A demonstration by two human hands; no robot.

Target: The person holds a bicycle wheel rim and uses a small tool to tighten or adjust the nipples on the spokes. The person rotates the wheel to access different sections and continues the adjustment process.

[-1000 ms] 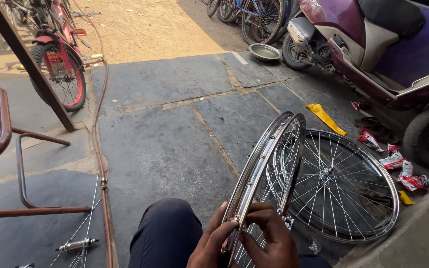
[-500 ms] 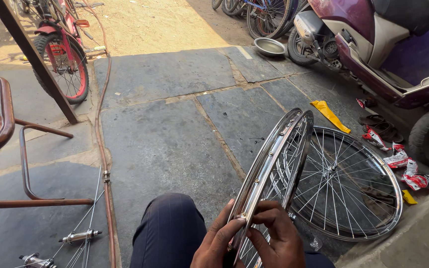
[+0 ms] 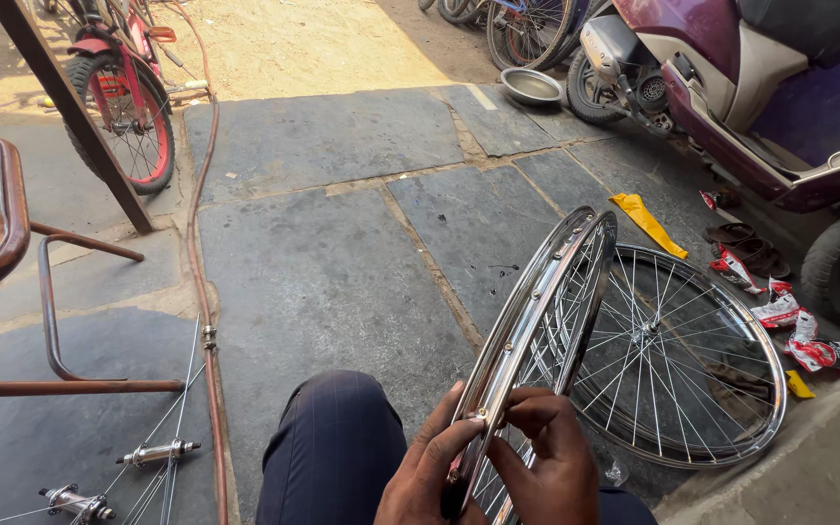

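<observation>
Both our hands, left hand and right hand, pinch the upright chrome rim near our knee, steadying it for spoke work; a laced wheel lies just beyond it.

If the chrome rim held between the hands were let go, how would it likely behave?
The chrome rim stands upright on edge, steadied only by the left hand and right hand, so it would probably tip or roll. Bare polished metal, likely stiff and slippery. An open hoop, probably light for its size.
</observation>
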